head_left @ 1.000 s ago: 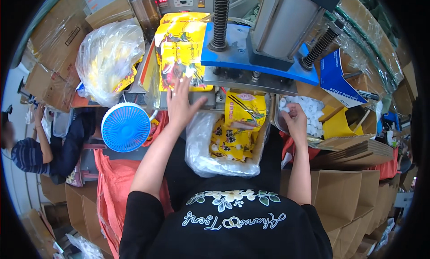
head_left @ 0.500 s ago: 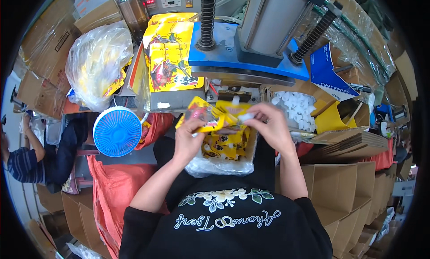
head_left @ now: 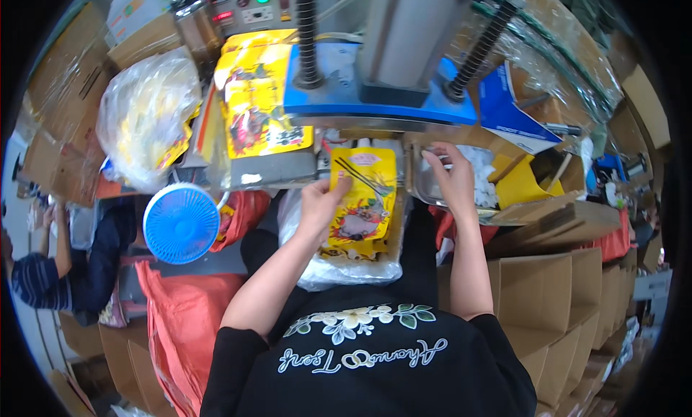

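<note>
My left hand (head_left: 326, 204) pinches the left edge of a yellow printed pouch (head_left: 364, 201) between thumb and fingers. The pouch faces up, its upper end just below the press (head_left: 389, 107) with a blue plate. Under it is a plastic-lined box (head_left: 391, 262) with more yellow pouches (head_left: 349, 253) inside, partly covered. My right hand (head_left: 453, 175) is raised over the near left side of a pile of small white plastic pieces (head_left: 481, 173), beside a clear tray edge (head_left: 425, 179). Its fingers look parted, and nothing shows between them.
Yellow pouches (head_left: 263, 92) are stacked left of the press. Further left are a bag of pouches (head_left: 148, 118) and a blue fan (head_left: 180, 222). A blue carton (head_left: 513, 107) and cardboard boxes (head_left: 537, 287) stand right. Another person (head_left: 47, 262) sits far left.
The pouch has turned flat and face-up over the box. My right hand has left it, where it held a small white piece, and moved right to the white pieces. The view has shifted slightly.
</note>
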{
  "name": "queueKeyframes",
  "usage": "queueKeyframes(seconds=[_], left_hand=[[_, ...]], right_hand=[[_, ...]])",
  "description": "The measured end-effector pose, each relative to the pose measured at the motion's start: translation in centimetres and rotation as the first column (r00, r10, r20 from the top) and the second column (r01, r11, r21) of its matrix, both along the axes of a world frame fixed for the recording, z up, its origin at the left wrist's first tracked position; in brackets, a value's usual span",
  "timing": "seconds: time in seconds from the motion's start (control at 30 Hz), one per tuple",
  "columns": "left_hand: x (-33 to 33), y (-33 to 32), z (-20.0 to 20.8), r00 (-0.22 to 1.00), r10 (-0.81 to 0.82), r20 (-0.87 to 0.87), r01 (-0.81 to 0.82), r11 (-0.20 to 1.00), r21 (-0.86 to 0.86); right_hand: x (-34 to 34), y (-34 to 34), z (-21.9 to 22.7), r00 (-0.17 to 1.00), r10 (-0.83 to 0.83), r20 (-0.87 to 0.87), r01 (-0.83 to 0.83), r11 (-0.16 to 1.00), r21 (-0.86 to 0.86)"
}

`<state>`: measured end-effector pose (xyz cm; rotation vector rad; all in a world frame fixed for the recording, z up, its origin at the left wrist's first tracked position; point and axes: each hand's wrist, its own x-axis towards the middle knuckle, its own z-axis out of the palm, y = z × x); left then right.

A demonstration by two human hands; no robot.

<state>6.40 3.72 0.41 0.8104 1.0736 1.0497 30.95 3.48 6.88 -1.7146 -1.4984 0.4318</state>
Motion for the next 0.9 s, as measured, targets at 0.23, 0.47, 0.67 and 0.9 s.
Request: queueKeyframes(seconds=[0.23,0.47,0.67,0.9], left_hand=[[-1.0,1.7,-0.4,0.999,-0.039,-0.007,0.039,0.999,0.007],[-10.7,6.1,-0.2,0.246,0.502,-0.829,0.401,0.726,0.559],[-12.5,0.4,-1.4,0.259,0.55,-0.794,0.396,0.689,0.607],[-7.6,-3.2,0.7,0.872,0.192,-0.451,0.064,0.867,0.493]], right_hand=[[1.2,1.7,-6.3,0.948,-0.038,0.317,0.004,0.994,0.105],[1.2,1.2,-6.7,0.996,-0.073,0.042,0.068,0.99,0.125],[2.8,-1.0,-4.6,0.894,-0.046,-0.447,-0.014,0.991,-0.131],[-4.5,-3.0,2.0,0.908,0.321,-0.27,-0.335,0.942,-0.008]])
